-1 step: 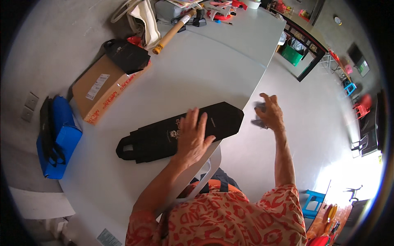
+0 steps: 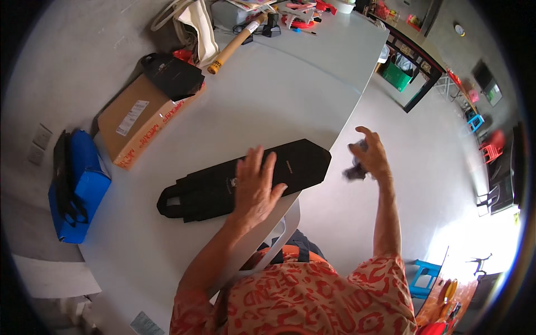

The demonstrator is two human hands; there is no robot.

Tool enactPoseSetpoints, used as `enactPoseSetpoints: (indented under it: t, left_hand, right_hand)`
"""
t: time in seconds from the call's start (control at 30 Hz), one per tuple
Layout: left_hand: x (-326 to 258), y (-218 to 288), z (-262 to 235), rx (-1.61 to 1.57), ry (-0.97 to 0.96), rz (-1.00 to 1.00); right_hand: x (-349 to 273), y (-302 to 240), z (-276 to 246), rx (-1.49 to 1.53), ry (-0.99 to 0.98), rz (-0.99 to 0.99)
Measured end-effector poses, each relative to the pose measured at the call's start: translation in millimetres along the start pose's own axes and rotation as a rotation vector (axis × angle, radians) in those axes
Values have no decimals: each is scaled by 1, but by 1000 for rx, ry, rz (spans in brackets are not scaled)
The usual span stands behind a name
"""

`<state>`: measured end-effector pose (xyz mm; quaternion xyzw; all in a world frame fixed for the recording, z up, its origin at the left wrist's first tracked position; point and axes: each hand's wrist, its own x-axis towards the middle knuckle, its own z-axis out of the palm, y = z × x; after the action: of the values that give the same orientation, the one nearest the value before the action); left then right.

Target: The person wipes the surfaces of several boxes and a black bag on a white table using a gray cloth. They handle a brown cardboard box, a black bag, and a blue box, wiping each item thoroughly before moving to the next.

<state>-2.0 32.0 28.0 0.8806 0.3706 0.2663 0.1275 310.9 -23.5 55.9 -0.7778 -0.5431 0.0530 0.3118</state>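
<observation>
A long flat black bag [image 2: 301,162] with loop handles at its left end lies on the white table [image 2: 268,95], near the table's front edge. My left hand [image 2: 254,187] rests flat on the middle of the bag, fingers spread, gripping nothing. My right hand [image 2: 373,155] is raised off the table's right side, over the floor, and is closed on a small crumpled grey wad [image 2: 353,169]. I cannot tell what the wad is made of.
A cardboard box [image 2: 139,120] with a black bag [image 2: 170,75] on top stands at the left. A blue bag [image 2: 78,190] leans beside the table. A wooden stick [image 2: 234,47], a white tote [image 2: 195,22] and clutter lie far back. A blue stool [image 2: 424,276] stands on the floor at the right.
</observation>
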Motion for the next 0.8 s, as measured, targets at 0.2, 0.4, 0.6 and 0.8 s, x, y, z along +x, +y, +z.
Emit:
enactPoseSetpoints:
  t: [0.2,0.4,0.6,0.8]
  left_hand:
    - [-38,-40,-36,136,104,-129]
    - [-55,-51,-34,192,15,-194]
    - [-55,-47,-29,240,-25,-202]
    - [-60,-57,-23,254,-8,-161]
  right_hand:
    - [-1,-12,-15,546,-38,78]
    - [-16,-107,44,510,19,-158]
    - [-58,-114,100,-126,-49,-483]
    - [-33,-89,114,-268,109,-352]
